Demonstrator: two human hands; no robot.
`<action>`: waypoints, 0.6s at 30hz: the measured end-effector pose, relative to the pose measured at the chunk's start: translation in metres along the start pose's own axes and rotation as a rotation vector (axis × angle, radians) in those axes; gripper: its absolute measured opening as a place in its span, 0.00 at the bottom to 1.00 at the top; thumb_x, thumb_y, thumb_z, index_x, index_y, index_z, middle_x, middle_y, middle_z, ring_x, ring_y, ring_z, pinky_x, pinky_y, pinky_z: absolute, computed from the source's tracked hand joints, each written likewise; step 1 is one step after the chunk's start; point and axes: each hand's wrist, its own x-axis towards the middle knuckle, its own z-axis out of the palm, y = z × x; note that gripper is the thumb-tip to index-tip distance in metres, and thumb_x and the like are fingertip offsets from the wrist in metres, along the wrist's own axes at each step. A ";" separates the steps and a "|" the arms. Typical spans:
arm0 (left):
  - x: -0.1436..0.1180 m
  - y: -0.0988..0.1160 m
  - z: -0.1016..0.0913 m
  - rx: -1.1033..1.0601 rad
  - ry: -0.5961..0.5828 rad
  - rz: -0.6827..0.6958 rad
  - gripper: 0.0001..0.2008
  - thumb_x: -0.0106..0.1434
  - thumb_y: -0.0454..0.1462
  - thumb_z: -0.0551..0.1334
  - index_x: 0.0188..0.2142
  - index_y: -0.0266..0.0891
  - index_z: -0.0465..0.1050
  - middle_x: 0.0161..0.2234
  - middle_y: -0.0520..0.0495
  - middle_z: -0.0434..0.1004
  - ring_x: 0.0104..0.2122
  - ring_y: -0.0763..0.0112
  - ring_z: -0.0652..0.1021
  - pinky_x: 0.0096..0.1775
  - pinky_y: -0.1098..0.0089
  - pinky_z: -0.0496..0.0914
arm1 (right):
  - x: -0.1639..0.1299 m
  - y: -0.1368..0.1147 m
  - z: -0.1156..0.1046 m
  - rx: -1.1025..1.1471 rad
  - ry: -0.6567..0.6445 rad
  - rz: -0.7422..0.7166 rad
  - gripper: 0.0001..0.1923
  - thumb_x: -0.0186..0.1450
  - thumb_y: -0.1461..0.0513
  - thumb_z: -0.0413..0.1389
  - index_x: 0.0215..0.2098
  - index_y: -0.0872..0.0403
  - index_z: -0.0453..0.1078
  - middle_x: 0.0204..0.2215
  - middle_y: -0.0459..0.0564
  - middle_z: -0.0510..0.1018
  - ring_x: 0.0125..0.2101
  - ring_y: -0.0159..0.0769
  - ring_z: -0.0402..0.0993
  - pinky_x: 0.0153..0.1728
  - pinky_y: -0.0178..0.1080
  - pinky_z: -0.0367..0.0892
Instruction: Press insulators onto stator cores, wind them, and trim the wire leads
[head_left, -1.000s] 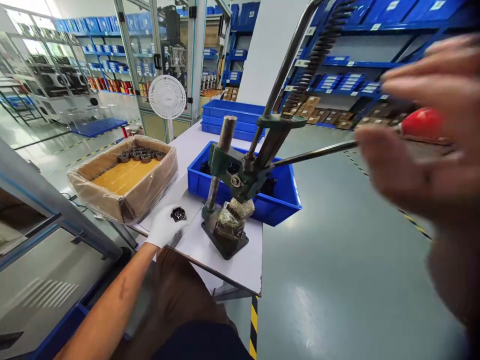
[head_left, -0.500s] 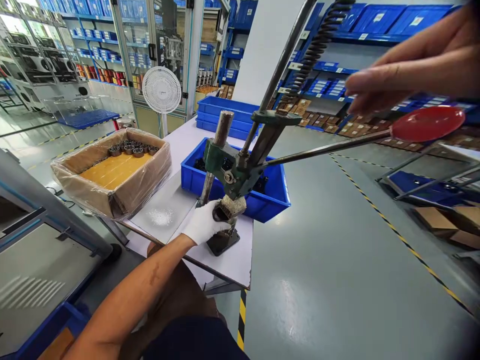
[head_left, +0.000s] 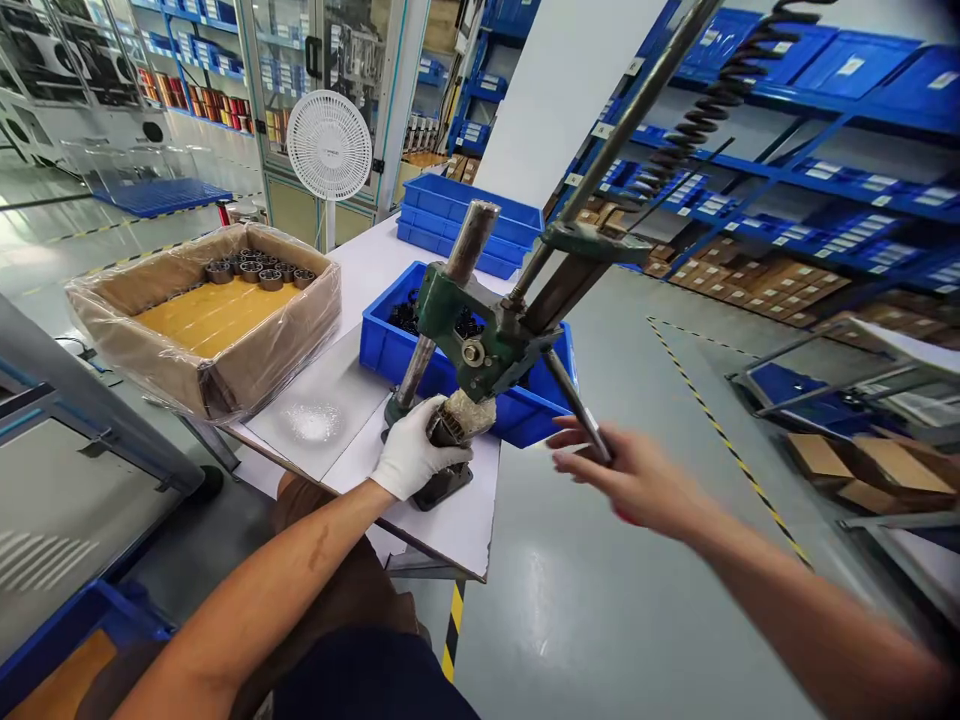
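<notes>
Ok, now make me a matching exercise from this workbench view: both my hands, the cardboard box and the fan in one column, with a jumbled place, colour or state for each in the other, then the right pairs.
1. Left hand
2. Right hand
3. Cardboard box
4. Fan

A. Bare, at the lever of the green press
B. White, upright, round-headed
C. Gloved, gripping a dark part
D. Dark rings on a yellow sheet inside

Pairs: 1-C, 2-A, 3-D, 4-B
</notes>
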 end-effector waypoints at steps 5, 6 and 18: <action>-0.001 -0.003 0.000 -0.014 -0.011 -0.019 0.41 0.45 0.39 0.76 0.59 0.42 0.66 0.53 0.45 0.77 0.53 0.58 0.76 0.56 0.60 0.70 | 0.022 0.026 0.041 0.204 -0.398 0.152 0.28 0.59 0.41 0.59 0.34 0.59 0.75 0.34 0.57 0.80 0.33 0.40 0.78 0.35 0.39 0.73; -0.001 -0.004 0.001 -0.012 -0.013 -0.019 0.41 0.45 0.39 0.76 0.59 0.42 0.66 0.53 0.45 0.77 0.53 0.58 0.76 0.56 0.60 0.70 | 0.024 0.029 0.041 0.185 -0.382 0.132 0.27 0.60 0.41 0.58 0.29 0.59 0.74 0.29 0.55 0.79 0.30 0.38 0.76 0.33 0.37 0.72; 0.000 -0.004 0.003 0.028 0.025 0.062 0.35 0.45 0.37 0.75 0.54 0.44 0.70 0.50 0.48 0.78 0.50 0.60 0.78 0.54 0.60 0.71 | 0.061 0.057 0.118 0.161 0.174 -0.105 0.36 0.61 0.34 0.49 0.16 0.54 0.57 0.16 0.47 0.62 0.22 0.30 0.58 0.26 0.36 0.57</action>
